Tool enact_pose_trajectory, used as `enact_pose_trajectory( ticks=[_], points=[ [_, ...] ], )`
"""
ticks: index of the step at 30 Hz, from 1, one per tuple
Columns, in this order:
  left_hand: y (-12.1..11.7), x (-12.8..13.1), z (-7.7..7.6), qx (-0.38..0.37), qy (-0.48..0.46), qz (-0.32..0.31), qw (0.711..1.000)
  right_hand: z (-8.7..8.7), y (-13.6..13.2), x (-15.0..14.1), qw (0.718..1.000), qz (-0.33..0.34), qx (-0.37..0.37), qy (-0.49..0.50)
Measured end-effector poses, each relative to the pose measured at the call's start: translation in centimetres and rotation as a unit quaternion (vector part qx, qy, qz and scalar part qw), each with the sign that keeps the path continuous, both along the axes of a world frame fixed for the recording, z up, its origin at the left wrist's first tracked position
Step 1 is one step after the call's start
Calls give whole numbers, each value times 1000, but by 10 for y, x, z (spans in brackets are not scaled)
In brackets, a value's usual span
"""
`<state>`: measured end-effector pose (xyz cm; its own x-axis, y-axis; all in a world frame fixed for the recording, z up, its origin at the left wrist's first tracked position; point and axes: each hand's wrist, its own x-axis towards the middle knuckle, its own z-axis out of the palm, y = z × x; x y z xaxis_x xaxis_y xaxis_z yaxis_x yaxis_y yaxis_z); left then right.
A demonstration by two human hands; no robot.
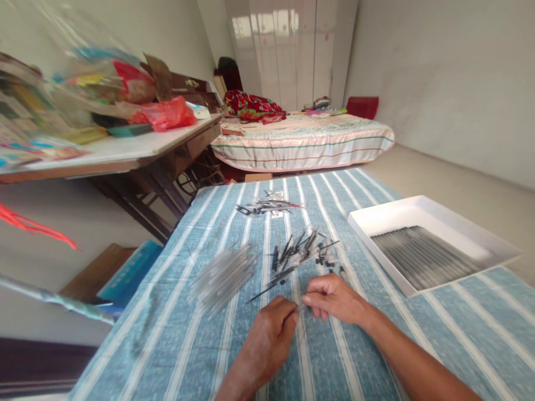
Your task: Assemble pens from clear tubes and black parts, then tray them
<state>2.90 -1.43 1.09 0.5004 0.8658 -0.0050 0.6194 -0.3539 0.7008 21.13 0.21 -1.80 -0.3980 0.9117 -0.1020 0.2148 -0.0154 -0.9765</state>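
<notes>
Both my hands meet low over a table covered with a blue and white striped cloth (376, 334). My left hand (267, 334) is curled with its fingers closed, and my right hand (332, 298) pinches toward it. Between their fingertips is a thin clear pen tube (301, 306), blurred and hard to make out. Just beyond the hands lies a loose heap of dark pen parts (303, 250). To the left of it lies a bundle of clear tubes (223, 273).
A white tray (388, 214) with rows of finished dark pens stands at the right. A smaller pile of dark parts (267, 206) lies farther back. Behind are a cluttered desk (125, 147) on the left, a bed (305, 142) and a pale wardrobe (292, 50).
</notes>
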Motion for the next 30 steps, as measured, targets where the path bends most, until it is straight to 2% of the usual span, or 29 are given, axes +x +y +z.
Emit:
enact_pose_trajectory(
  ticks=[5,11,17,19,23,26,27,30],
  points=[
    [3,-2,-1,24,8,-4,1000,-2,1,-2,1000,-5,-13,9],
    [4,2,-7,49,7,30,998,-3,3,-4,999,-9,-31,19],
    [5,3,-17,32,5,102,994,0,3,-1,1000,-15,3,27],
    [7,2,-17,22,-5,126,992,0,6,4,998,-45,27,33],
    [17,2,-11,41,5,169,985,-6,17,20,985,-155,53,52],
    [31,10,-3,61,95,166,980,-13,25,28,971,-219,63,70],
    [37,15,0,69,158,157,972,-15,27,29,968,-230,67,74],
    [58,31,5,82,216,147,962,-18,29,31,964,-240,75,81]
  ],
)
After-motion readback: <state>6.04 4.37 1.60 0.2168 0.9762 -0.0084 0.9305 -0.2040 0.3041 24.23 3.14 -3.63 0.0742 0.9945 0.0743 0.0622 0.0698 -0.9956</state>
